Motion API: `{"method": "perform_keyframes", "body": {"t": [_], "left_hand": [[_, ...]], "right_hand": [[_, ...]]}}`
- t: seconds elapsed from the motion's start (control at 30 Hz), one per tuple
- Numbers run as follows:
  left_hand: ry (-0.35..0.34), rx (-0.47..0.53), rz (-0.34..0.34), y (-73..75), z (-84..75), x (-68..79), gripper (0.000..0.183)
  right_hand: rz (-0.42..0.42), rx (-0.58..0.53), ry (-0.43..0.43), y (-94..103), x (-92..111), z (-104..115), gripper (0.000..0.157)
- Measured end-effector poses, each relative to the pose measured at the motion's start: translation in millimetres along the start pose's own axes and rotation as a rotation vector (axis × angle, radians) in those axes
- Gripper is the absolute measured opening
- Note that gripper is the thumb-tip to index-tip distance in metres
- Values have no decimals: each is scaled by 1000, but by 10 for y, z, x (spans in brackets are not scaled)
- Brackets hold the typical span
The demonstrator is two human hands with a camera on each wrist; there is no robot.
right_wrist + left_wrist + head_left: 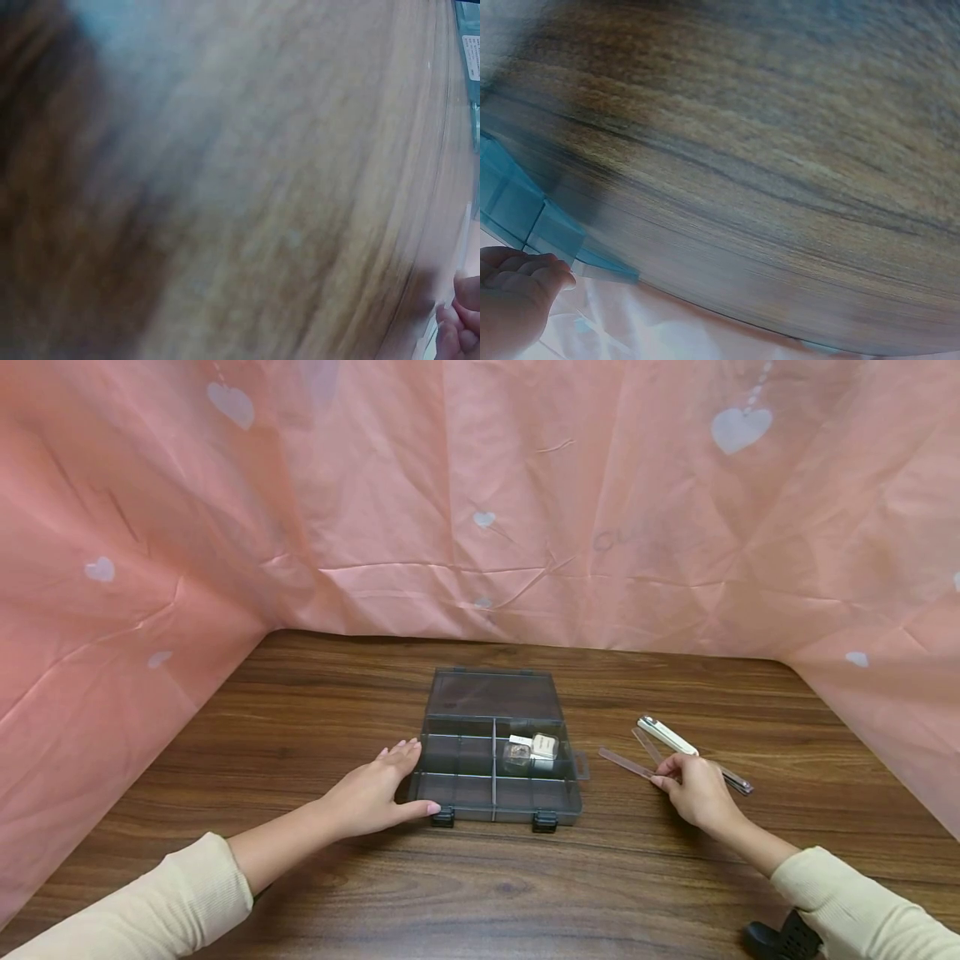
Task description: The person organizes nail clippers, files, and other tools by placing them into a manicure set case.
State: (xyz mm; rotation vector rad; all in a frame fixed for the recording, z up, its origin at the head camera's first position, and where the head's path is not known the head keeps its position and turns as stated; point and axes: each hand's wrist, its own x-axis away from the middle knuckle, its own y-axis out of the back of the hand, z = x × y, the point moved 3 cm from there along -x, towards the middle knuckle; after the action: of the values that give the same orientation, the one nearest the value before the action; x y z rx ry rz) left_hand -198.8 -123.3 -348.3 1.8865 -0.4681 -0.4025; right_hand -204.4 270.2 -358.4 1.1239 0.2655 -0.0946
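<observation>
A dark see-through compartment box [491,814] lies with its lid [492,693] folded back flat. My left hand [375,789] rests at the box's left side, fingers extended, thumb on the front-left corner; the left wrist view also shows this hand [517,292] by the box [555,229]. Two small square items, a clear one [517,754] and a cream-topped one [544,746], sit in the right back compartments. To the right, my right hand [701,793] pinches a thin translucent strip [626,763] by its near end. Another similar strip [647,743] lies just beyond the fingers.
Behind the right hand lies a white-handled nail clipper [666,735]. A slim metallic tool [737,780] sticks out to the hand's right, partly hidden. A black object [783,937] is beneath the right sleeve. Pink cloth [480,602] walls in the wooden table [337,893].
</observation>
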Motion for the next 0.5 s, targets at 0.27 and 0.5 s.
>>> {"method": "perform_keyframes", "body": {"t": [0.27,0.5], "left_hand": [[-1,0,3,-6,2,-4,87],[-4,-5,2,-8,2,-11,87]], "right_hand": [[10,-5,30,-6,-1,12,5],[18,-30,32,35,-20,31,5]]}}
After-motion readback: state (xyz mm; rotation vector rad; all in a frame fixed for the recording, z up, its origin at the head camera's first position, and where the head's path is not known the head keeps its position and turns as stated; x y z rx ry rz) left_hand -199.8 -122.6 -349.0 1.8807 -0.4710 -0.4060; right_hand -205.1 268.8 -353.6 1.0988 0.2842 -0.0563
